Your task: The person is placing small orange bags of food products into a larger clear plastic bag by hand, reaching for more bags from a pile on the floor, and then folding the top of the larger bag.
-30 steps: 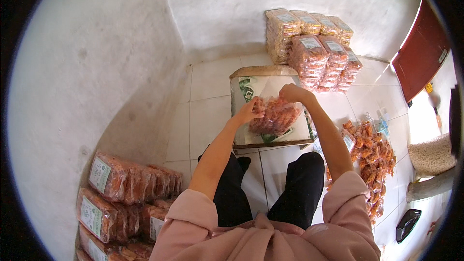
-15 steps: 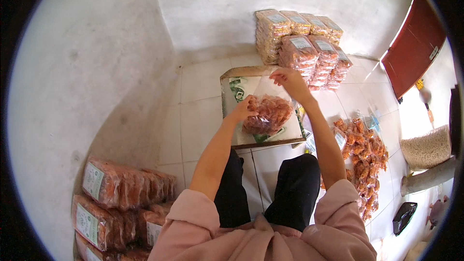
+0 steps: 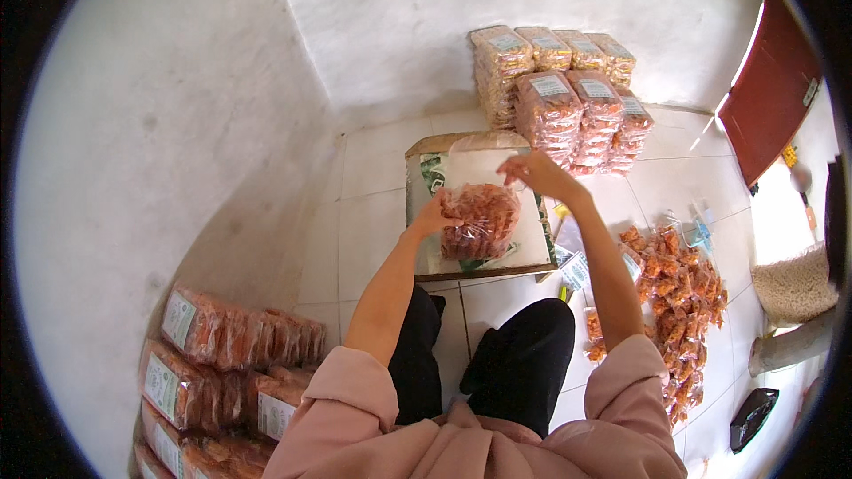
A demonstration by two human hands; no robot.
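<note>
A clear plastic bag of reddish-brown snack packets (image 3: 482, 217) rests on a low board-topped stand (image 3: 424, 257) in front of my knees. My left hand (image 3: 435, 211) grips its left side, thumb and fingers closed on the plastic. The bag's loose clear mouth lies spread toward the far edge of the stand. My right hand (image 3: 539, 176) hovers at the bag's upper right, fingers curled together in a pinch; whether plastic is between them is too small to make out.
Filled, labelled bags (image 3: 550, 111) are stacked by the far wall. More labelled bags (image 3: 209, 337) stand at the lower left. Many small snack packets (image 3: 679, 302) lie heaped on the tiles to my right, near a labelled sheet (image 3: 575, 271). A black plastic bag (image 3: 753, 419) lies farther right.
My right hand has come down and nearer the bag from the raised plastic mouth. The contents now sit squarer and more upright, and the mouth lies flatter. My left hand stays at the left side.
</note>
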